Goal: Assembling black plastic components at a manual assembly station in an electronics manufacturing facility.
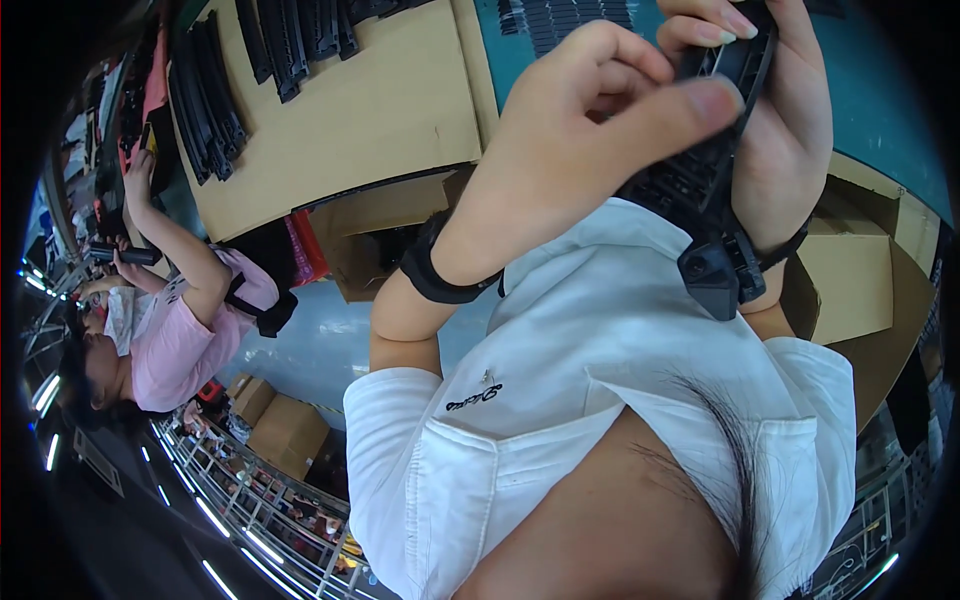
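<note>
A long black plastic part [708, 170] with a ribbed, slotted face slants across my chest. Its lower end is a blocky foot. My right hand [785, 125] wraps round its upper stretch, fingertips over the top edge. In front of the part is my left hand [585, 135], with a black band on its wrist. The left fingers are curled in, and its thumb, slightly blurred, lies across the face of the part. Whether anything small sits in the curled left fingers is hidden.
Long black strips [205, 100] lie on a cardboard-covered table [390, 120] at left. A teal mat [880, 110] at right bears rows of dark pieces. Open cardboard boxes [850, 270] stand below the table edge. A person in pink [190, 340] works at far left.
</note>
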Demonstrator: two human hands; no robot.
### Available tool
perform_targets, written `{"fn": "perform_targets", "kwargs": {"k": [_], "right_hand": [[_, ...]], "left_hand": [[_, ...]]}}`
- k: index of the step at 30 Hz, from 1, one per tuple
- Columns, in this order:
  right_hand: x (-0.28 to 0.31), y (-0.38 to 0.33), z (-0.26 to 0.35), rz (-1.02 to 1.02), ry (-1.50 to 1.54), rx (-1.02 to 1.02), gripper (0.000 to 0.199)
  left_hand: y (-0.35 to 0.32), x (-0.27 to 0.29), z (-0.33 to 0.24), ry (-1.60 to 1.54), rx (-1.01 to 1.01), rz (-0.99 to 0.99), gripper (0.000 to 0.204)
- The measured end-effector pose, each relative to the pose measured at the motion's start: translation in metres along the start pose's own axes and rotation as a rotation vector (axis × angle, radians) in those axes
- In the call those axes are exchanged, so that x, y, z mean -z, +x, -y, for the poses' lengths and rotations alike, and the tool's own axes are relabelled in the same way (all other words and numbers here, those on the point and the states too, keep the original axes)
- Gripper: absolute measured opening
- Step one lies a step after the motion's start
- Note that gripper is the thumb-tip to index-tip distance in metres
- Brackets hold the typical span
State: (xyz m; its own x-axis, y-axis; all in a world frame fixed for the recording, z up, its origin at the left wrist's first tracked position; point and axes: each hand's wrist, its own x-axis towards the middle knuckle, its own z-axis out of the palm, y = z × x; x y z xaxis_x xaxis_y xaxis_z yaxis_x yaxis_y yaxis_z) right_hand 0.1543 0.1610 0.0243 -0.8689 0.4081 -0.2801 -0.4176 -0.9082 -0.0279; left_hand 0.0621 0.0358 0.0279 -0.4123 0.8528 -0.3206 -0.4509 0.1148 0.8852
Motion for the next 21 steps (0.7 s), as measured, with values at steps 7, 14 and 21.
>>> {"fn": "perform_targets", "kwargs": {"k": [7, 14, 21], "right_hand": [[0.009, 0.003, -0.002, 0.020, -0.090, 0.014, 0.016], [0.018, 0.011, 0.003, 0.011, -0.060, -0.065, 0.022], [0.020, 0.012, 0.005, -0.018, -0.098, -0.027, 0.025]], "left_hand": [[-0.002, 0.007, 0.007, 0.178, 0.008, 0.185, 0.044], [-0.003, 0.008, 0.017, 0.269, -0.105, 0.101, 0.044], [-0.002, 0.002, 0.013, 0.237, -0.079, 0.133, 0.043]]}}
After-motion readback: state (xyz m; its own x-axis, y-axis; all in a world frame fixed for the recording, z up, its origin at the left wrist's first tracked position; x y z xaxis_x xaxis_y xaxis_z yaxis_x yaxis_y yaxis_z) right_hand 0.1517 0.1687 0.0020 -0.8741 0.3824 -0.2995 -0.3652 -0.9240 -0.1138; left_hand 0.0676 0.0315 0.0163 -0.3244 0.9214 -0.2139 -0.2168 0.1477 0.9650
